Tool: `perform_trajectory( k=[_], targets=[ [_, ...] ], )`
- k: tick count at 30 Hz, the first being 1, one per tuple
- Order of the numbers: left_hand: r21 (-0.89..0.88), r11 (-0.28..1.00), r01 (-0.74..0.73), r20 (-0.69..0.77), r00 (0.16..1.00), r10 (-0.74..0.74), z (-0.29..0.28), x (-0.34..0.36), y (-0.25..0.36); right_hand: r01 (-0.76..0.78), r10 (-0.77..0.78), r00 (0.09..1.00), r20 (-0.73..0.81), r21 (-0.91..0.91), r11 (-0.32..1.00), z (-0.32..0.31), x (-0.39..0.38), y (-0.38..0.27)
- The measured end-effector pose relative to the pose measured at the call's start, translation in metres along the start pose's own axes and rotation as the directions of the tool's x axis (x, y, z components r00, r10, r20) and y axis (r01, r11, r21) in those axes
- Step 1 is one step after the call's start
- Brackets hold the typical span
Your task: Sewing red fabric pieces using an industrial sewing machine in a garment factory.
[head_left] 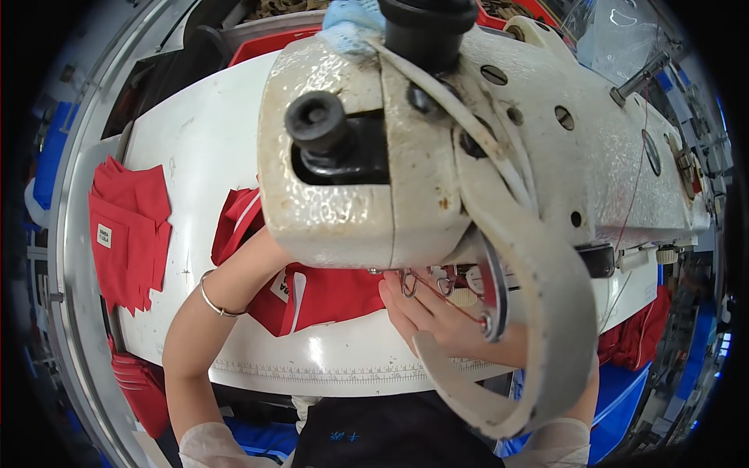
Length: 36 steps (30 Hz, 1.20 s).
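A white sewing machine (415, 227) fills the middle and right of the head view. Beneath it lies a red fabric piece (335, 300) with a white strip and a label. My left hand (275, 248) reaches under the machine head from the lower left, a bangle on its wrist; its fingers are hidden. My right hand (425, 316) lies by the needle area at the fabric's right end, fingers stretched out flat and partly covered by metal parts and red thread. Another red folded piece (230, 218) sits behind my left wrist.
A stack of red pieces (129, 257) rests on the left of the white table (187, 117). More red fabric (136, 382) hangs below it. Red bins (265, 43) stand beyond the table, and a blue bin (620, 398) with red fabric is at the right.
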<state>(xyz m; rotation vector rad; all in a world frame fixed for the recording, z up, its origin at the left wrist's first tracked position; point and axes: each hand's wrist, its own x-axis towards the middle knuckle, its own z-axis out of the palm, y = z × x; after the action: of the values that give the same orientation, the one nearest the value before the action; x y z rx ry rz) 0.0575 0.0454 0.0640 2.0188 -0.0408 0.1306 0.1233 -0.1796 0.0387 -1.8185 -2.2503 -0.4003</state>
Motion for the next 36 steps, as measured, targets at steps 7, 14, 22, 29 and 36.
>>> perform_trajectory(
  k=[7, 14, 22, 29, 36],
  targets=[
    [0.040, 0.999, 0.030, -0.080, 0.996, -0.027, -0.011, -0.012, 0.002, -0.082, 0.068, 0.980, -0.187, -0.066, 0.994, 0.000, 0.004, -0.006],
    [0.055, 0.998, 0.040, -0.155, 0.987, -0.031, -0.013, -0.020, 0.003, 0.032, -0.047, 0.997, -0.066, -0.213, 0.977, -0.006, 0.004, 0.002],
    [0.571, 0.804, -0.167, 0.073, 0.985, 0.153, 0.021, -0.047, 0.048, -0.053, 0.045, 0.993, -0.110, -0.075, 0.996, 0.007, -0.008, -0.004],
    [0.572, 0.699, -0.430, 0.206, 0.899, 0.386, 0.031, -0.059, 0.021, -0.174, 0.186, 0.980, -0.077, 0.138, 0.975, 0.001, -0.018, -0.009],
    [0.558, 0.741, -0.375, 0.170, 0.925, 0.339, 0.024, -0.052, 0.005, -0.337, 0.341, 0.939, -0.039, 0.091, 0.937, -0.005, -0.008, 0.004]
  ],
)
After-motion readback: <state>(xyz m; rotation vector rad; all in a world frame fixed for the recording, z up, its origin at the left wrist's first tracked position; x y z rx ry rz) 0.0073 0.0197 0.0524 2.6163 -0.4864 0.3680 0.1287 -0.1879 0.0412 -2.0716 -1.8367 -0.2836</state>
